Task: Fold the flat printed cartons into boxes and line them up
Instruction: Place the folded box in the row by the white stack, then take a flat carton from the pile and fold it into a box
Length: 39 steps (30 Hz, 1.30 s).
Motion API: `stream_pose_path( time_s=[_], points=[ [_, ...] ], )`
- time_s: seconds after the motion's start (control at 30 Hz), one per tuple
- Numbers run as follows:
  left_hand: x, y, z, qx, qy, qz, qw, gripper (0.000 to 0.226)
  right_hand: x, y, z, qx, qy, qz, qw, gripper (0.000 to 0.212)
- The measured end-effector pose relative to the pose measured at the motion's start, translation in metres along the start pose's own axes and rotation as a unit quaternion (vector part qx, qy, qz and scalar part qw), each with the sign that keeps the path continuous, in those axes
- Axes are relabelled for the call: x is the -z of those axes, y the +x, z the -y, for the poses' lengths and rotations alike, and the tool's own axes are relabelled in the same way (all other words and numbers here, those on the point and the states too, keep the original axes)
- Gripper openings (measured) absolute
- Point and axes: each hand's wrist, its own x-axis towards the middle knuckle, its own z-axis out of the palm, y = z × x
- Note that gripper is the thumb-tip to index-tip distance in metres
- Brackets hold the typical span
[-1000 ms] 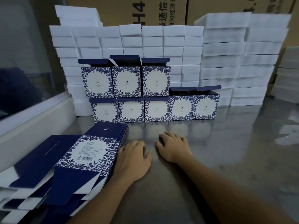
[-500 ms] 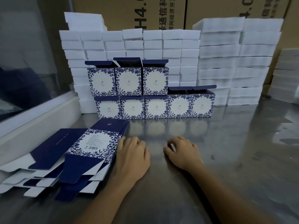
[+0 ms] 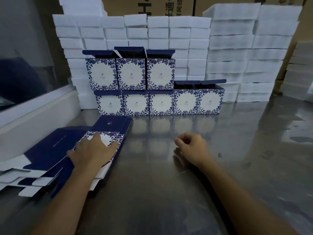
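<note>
A stack of flat blue-and-white printed cartons (image 3: pixel 108 126) lies at the left of the steel table (image 3: pixel 169 192). My left hand (image 3: pixel 92 152) rests flat on the top carton, fingers spread over its floral panel. My right hand (image 3: pixel 191 148) hovers just above the bare table, fingers loosely curled, holding nothing. Folded boxes (image 3: pixel 160 102) with open lids stand in two rows at the back: several in the bottom row, three on top at the left.
Tall piles of white foam blocks (image 3: pixel 228 48) rise behind and to the right of the boxes. Brown shipping cartons (image 3: pixel 169 5) stand behind those. A white ledge (image 3: pixel 33 112) with a glass pane runs along the left edge.
My left hand moved left from the table onto the top flat carton. My right hand lifted slightly off the table and curled its fingers.
</note>
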Motion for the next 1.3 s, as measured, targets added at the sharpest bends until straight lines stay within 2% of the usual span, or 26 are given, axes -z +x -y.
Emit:
stream_pose_path(
  time_s=[0.1,0.2,0.33,0.47,0.63,0.73,0.83,0.87,0.93,1.0,1.03,1.07,1.13,1.23,1.3],
  points=[
    [0.002,0.007,0.0,-0.015,0.012,-0.014,1.0,0.065,-0.001,-0.001,0.0,-0.001,0.005,0.0,1.0,0.016],
    [0.004,0.008,-0.01,-0.068,0.086,-0.036,0.993,0.045,0.001,-0.002,-0.001,0.004,0.012,0.002,1.0,0.017],
    [0.002,0.006,-0.011,-0.072,0.044,-0.089,0.992,0.03,0.0,-0.002,-0.002,0.006,0.016,0.002,1.0,0.017],
    [-0.008,-0.002,-0.012,-0.139,0.073,-0.154,0.975,0.049,0.0,-0.002,0.0,0.011,0.016,0.004,1.0,0.016],
    [0.004,-0.019,-0.027,-0.217,0.094,-0.269,0.934,0.065,0.001,-0.008,0.005,0.02,0.023,0.009,0.999,0.022],
    [0.007,-0.039,-0.043,-0.293,0.098,-0.279,0.909,0.071,0.0,-0.011,0.019,0.02,0.158,0.023,0.987,0.021],
    [-0.001,-0.06,-0.066,-0.395,0.104,-0.296,0.863,0.062,-0.005,-0.016,0.037,-0.054,0.329,0.11,0.936,0.026],
    [-0.005,-0.065,-0.073,-0.434,0.099,-0.303,0.843,0.054,-0.008,-0.019,0.042,-0.081,0.384,0.148,0.908,0.029],
    [-0.013,-0.071,-0.083,-0.489,0.098,-0.294,0.815,0.05,-0.011,-0.022,0.047,-0.134,0.506,0.203,0.827,0.035],
    [-0.019,-0.073,-0.085,-0.507,0.095,-0.271,0.812,0.054,-0.011,-0.023,0.047,-0.171,0.595,0.212,0.757,0.04],
    [-0.021,-0.072,-0.084,-0.512,0.084,-0.253,0.817,0.058,-0.011,-0.022,0.045,-0.174,0.612,0.203,0.744,0.039],
    [-0.022,-0.069,-0.082,-0.513,0.066,-0.23,0.824,0.06,-0.011,-0.021,0.044,-0.172,0.61,0.186,0.751,0.036],
    [-0.021,-0.063,-0.076,-0.482,0.036,-0.198,0.853,0.06,-0.014,-0.017,0.041,-0.174,0.551,0.124,0.807,0.032],
    [-0.01,-0.047,-0.064,-0.349,-0.005,-0.215,0.912,0.066,-0.014,-0.009,0.032,-0.169,0.419,-0.025,0.892,0.025],
    [-0.001,-0.035,-0.051,-0.265,-0.048,-0.235,0.934,0.065,-0.005,-0.003,0.026,-0.158,0.385,-0.088,0.905,0.023]
  ],
)
